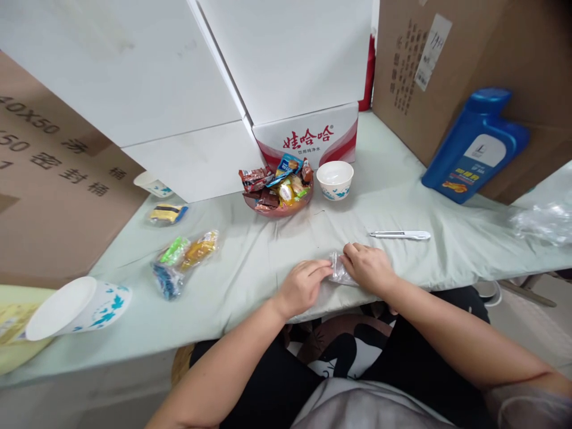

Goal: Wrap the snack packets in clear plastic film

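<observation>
Close to the table's front edge, a small clear plastic bag point(340, 273) is between my hands. My left hand point(302, 287) pinches its left edge with thumb and fingers. From the other side, my right hand point(369, 268) grips the same bag with curled fingers, covering part of it. Whatever may be inside the plastic does not show clearly. Just beyond my right hand lies a white utility knife point(400, 235). A pink bowl point(286, 210) heaped with wrapped snacks stands farther back, beside a white paper bowl point(335, 180) with blue leaf prints.
On the left lie clear-wrapped bundles point(183, 259), a yellow packet point(167, 213) and a large paper tub point(96, 307). White boxes point(295, 59) line the back. At right, a blue bottle point(476, 146) leans by a cardboard box point(447, 71), with crumpled plastic point(545, 221) nearby.
</observation>
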`<state>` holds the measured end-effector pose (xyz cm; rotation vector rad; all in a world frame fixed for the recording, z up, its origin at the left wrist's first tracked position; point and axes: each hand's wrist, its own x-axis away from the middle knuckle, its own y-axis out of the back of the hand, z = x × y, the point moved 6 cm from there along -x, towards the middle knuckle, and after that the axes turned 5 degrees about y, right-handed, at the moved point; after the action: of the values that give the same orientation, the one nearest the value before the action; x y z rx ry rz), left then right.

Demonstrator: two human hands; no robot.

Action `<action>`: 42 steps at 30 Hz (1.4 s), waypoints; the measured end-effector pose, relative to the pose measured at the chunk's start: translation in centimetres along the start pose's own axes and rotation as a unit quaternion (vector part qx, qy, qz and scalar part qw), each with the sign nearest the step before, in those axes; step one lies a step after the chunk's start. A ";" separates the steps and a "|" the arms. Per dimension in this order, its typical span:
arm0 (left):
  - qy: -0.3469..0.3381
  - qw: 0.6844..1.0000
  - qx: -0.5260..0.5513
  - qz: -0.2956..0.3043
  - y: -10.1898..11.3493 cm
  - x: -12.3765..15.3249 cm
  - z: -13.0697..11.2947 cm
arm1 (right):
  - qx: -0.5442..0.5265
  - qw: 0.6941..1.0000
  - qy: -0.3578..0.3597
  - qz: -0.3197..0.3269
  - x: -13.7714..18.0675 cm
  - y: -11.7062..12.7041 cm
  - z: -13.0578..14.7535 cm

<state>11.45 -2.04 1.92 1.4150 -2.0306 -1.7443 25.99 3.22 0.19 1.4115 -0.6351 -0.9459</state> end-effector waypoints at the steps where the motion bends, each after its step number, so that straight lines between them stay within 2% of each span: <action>1: -0.008 1.000 -0.012 -0.025 0.3 0.0 -0.3 | 0.004 1.000 -0.002 0.003 0.0 0.0 0.2; 3: -0.047 0.998 -0.042 -0.031 0.3 0.0 -1.3 | 0.006 1.000 -0.003 0.003 0.1 0.0 0.4; 5: -0.072 0.995 -0.062 0.014 -0.3 -0.1 -1.8 | 0.003 1.000 -0.001 0.000 0.1 0.0 0.3; 7: -0.049 0.995 -0.062 0.063 -0.9 -0.3 -1.6 | 0.005 1.000 -0.001 -0.016 0.1 0.1 -0.2; 9: -0.020 0.995 -0.049 0.090 -1.3 -0.4 -1.1 | 0.013 0.998 -0.013 -0.064 0.2 0.9 -1.4; 11: -0.008 0.994 -0.038 0.100 -1.5 -0.3 -0.7 | 0.002 0.990 -0.019 -0.138 0.5 2.1 -2.4; 13: -0.009 0.994 -0.030 0.107 -1.6 -0.2 -0.6 | -0.052 0.980 0.029 -0.192 0.9 3.1 -2.4; 15: -0.011 0.995 -0.018 0.097 -1.4 -0.2 -0.5 | -0.130 0.966 0.142 -0.174 1.3 3.1 -1.0; 17: -0.005 0.998 0.002 0.060 -0.9 -0.2 -0.3 | -0.178 0.949 0.233 -0.121 1.9 2.3 0.9; 19: 0.021 1.000 0.008 0.001 0.0 -0.1 0.1 | -0.184 0.944 0.260 -0.091 2.3 1.3 1.9; 21: 0.052 0.997 -0.003 -0.054 0.8 0.0 0.8 | -0.180 0.944 0.261 -0.093 2.1 0.7 1.8; 23: 0.072 0.994 -0.016 -0.084 1.1 0.1 1.2 | -0.183 0.942 0.260 -0.112 0.8 1.1 0.9; 25: 0.070 0.994 -0.020 -0.075 0.8 0.2 1.4 | -0.178 0.943 0.230 -0.161 -1.8 2.7 -0.9; 28: 0.049 0.998 -0.029 -0.037 -0.1 0.2 1.5 | -0.120 0.951 0.123 -0.256 -7.8 6.6 -4.4; 29: 0.045 0.998 -0.033 -0.028 -0.3 0.1 1.6 | -0.092 0.956 0.092 -0.264 -10.0 7.6 -5.3; 31: 0.044 0.998 -0.037 -0.014 -0.7 0.1 1.8 | -0.040 0.972 0.028 -0.228 -14.3 8.3 -6.6; 32: 0.043 0.998 -0.035 -0.006 -0.9 0.1 1.8 | -0.011 0.985 0.000 -0.170 -16.2 7.8 -7.0; 34: 0.039 0.999 -0.031 0.008 -1.2 0.0 2.0 | 0.018 0.998 -0.016 -0.060 -19.0 6.2 -7.2; 36: 0.035 0.999 -0.030 0.020 -1.5 0.0 2.1 | 0.023 1.000 -0.008 -0.001 -20.5 4.7 -7.0; 39: 0.031 0.999 -0.028 0.035 -1.7 0.0 2.6 | 0.023 0.999 0.003 0.035 -21.2 3.8 -6.8; 42: 0.046 0.998 -0.032 0.019 0.0 0.1 3.8 | 0.026 0.999 0.013 0.015 -20.4 4.7 -6.7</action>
<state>9.07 0.57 0.59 1.4022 -1.9240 -1.6814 22.02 23.60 7.53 1.4533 -0.6642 -0.8911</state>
